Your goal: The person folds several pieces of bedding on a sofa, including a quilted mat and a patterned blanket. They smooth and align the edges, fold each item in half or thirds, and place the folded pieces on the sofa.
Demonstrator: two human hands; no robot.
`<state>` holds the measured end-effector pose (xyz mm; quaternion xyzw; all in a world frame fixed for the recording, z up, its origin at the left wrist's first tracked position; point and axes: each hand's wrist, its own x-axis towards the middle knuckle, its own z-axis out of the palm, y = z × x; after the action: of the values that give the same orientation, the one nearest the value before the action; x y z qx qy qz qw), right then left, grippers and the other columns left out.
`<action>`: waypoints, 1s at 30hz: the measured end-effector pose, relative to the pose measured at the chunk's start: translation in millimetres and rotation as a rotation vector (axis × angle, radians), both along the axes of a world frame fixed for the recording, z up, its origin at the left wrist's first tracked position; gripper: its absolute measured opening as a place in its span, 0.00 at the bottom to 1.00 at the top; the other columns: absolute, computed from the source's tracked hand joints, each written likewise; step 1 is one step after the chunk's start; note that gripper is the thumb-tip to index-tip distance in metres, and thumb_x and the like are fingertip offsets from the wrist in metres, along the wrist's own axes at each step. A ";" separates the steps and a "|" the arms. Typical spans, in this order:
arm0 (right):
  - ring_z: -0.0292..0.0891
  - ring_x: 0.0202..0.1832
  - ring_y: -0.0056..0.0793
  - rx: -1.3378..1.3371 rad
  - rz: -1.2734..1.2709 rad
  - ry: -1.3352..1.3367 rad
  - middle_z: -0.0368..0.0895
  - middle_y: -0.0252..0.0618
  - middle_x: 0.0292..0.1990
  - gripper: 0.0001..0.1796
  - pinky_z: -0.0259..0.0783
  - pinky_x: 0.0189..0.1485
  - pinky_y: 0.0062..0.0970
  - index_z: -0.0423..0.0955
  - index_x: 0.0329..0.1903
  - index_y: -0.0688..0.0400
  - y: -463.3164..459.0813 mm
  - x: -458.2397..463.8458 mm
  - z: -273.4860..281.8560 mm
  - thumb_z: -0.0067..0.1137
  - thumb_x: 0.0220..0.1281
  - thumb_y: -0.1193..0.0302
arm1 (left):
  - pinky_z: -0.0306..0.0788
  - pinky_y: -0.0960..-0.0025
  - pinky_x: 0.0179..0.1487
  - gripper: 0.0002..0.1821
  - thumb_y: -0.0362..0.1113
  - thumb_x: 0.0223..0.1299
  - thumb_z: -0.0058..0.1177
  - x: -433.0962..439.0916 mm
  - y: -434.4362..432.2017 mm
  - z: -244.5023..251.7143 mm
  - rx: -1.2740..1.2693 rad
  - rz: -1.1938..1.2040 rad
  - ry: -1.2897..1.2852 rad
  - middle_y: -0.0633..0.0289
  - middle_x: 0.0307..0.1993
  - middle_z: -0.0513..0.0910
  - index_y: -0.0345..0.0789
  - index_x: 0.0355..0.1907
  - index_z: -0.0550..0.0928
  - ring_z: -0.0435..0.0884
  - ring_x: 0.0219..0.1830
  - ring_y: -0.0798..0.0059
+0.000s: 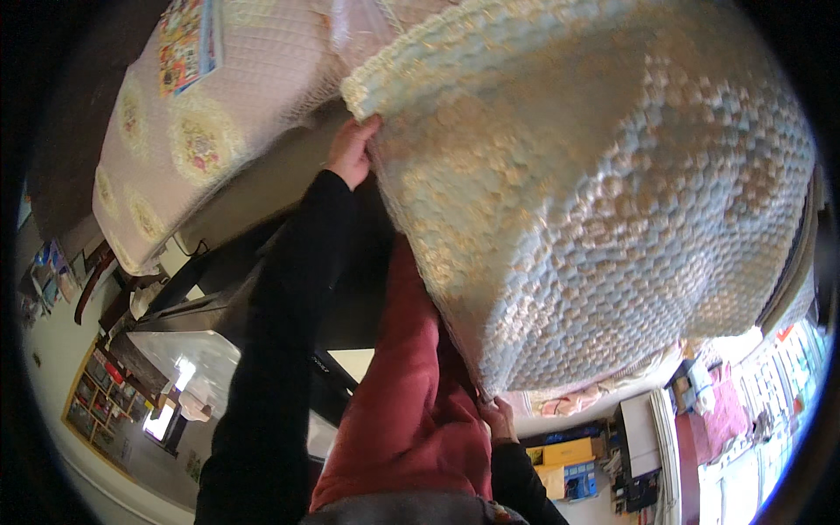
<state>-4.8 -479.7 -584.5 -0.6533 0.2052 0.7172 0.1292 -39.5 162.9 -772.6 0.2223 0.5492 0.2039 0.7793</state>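
A large quilted cover (590,216) with a shiny gold and pale blue-green textured pattern spreads over the right half of the view. My left hand (354,151) pinches its scalloped corner near the upper middle. Lower down, my right hand (499,420) grips another part of the same edge, beside my red trousers. Between both hands the edge runs fairly taut. Part of the fingers of each hand is hidden by the fabric.
At the upper left lies a pink quilted floral cover (262,79) on a piece of furniture, with a colourful printed booklet (187,46) on it. Shelves (98,407) show at the lower left. Yellow and blue boxes (567,459) stand at the lower right, near a bright window (755,453).
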 end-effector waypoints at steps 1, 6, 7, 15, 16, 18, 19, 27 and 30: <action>0.72 0.60 0.39 -0.114 -0.407 -0.075 0.75 0.48 0.57 0.17 0.73 0.60 0.33 0.68 0.60 0.66 -3.0 -9.3 -4.6 0.43 0.71 0.78 | 0.74 0.64 0.54 0.15 0.33 0.65 0.58 -0.9 1.9 1.7 -0.013 0.008 0.038 0.60 0.48 0.82 0.32 0.52 0.78 0.79 0.50 0.70; 0.69 0.61 0.43 -0.504 -1.175 -0.157 0.74 0.48 0.59 0.17 0.71 0.62 0.38 0.67 0.61 0.61 -17.0 -31.2 -29.6 0.40 0.75 0.72 | 0.74 0.67 0.54 0.15 0.31 0.63 0.61 -4.2 7.2 27.2 0.065 -0.013 0.138 0.61 0.48 0.84 0.33 0.52 0.79 0.81 0.50 0.72; 0.68 0.61 0.43 -0.540 -1.351 -0.135 0.73 0.48 0.60 0.17 0.71 0.62 0.39 0.67 0.61 0.60 -18.5 -33.3 -31.4 0.41 0.75 0.71 | 0.74 0.67 0.53 0.15 0.30 0.62 0.61 -5.6 6.8 35.2 0.091 0.003 0.178 0.61 0.48 0.84 0.32 0.51 0.79 0.81 0.48 0.72; 0.71 0.56 0.43 -0.512 -1.521 0.003 0.75 0.46 0.55 0.20 0.74 0.56 0.41 0.69 0.60 0.58 -26.8 -40.3 -23.2 0.53 0.73 0.61 | 0.72 0.68 0.57 0.18 0.29 0.59 0.63 -2.6 12.0 104.2 0.283 -0.037 0.297 0.58 0.50 0.83 0.30 0.52 0.79 0.80 0.50 0.70; 0.71 0.56 0.43 -0.458 -1.450 0.034 0.75 0.46 0.56 0.20 0.74 0.56 0.39 0.69 0.59 0.59 -27.0 -40.4 -22.1 0.53 0.73 0.61 | 0.72 0.69 0.58 0.19 0.29 0.58 0.64 -0.6 13.0 112.9 0.306 -0.048 0.309 0.58 0.50 0.83 0.29 0.53 0.79 0.80 0.51 0.69; 0.75 0.52 0.45 -0.328 -1.399 0.051 0.78 0.49 0.52 0.21 0.74 0.53 0.38 0.70 0.56 0.62 -25.9 -41.1 -17.3 0.57 0.69 0.61 | 0.72 0.67 0.58 0.21 0.28 0.57 0.64 6.7 17.6 129.9 0.339 -0.058 0.357 0.57 0.51 0.82 0.29 0.54 0.79 0.80 0.51 0.68; 0.76 0.51 0.48 -0.113 -1.046 -0.028 0.79 0.51 0.50 0.21 0.74 0.52 0.40 0.69 0.55 0.63 -26.6 -40.3 -11.1 0.58 0.68 0.61 | 0.73 0.67 0.58 0.21 0.28 0.57 0.65 10.2 18.3 137.9 0.325 -0.067 0.350 0.57 0.51 0.82 0.29 0.54 0.79 0.80 0.51 0.68; 0.77 0.52 0.38 0.293 -0.236 -0.246 0.78 0.42 0.54 0.20 0.76 0.52 0.37 0.69 0.60 0.61 -20.1 -29.0 10.2 0.54 0.71 0.66 | 0.76 0.60 0.51 0.18 0.27 0.56 0.66 45.0 44.7 194.5 0.281 -0.141 0.378 0.54 0.49 0.82 0.29 0.49 0.79 0.81 0.49 0.62; 0.75 0.56 0.41 0.062 -1.364 -0.053 0.77 0.44 0.56 0.22 0.72 0.59 0.42 0.68 0.61 0.63 -17.4 -39.9 9.2 0.55 0.67 0.71 | 0.76 0.58 0.52 0.19 0.26 0.56 0.65 61.9 46.0 203.8 0.309 -0.152 0.433 0.52 0.49 0.82 0.27 0.50 0.78 0.81 0.49 0.60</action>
<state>-44.6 -497.1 -575.3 -0.3914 0.5469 0.4648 0.5759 22.4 208.9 -568.8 0.4174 0.6472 0.1741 0.6137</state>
